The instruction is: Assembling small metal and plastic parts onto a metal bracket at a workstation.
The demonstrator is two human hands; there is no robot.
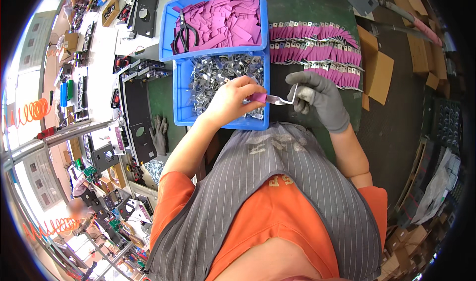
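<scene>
My bare left hand (232, 98) pinches a pink sleeve (258, 97) that sits around one end of a bent metal bracket (277, 100). The bracket's upturned end is between the fingers of my right hand (325, 101), which wears a grey glove. Both hands are over the front right of a blue bin (181, 100) full of loose metal brackets (213, 73). Behind it, a second blue bin (167, 30) carries a heap of flat pink sleeves (230, 18), with black-handled snips (185, 37) lying on them.
Rows of brackets with pink sleeves (322, 54) lie on the green table (307, 3), right of the bins. An open cardboard box (379, 75) stands beyond its right edge. A grey glove (159, 135) and black panels (136, 117) are at the left.
</scene>
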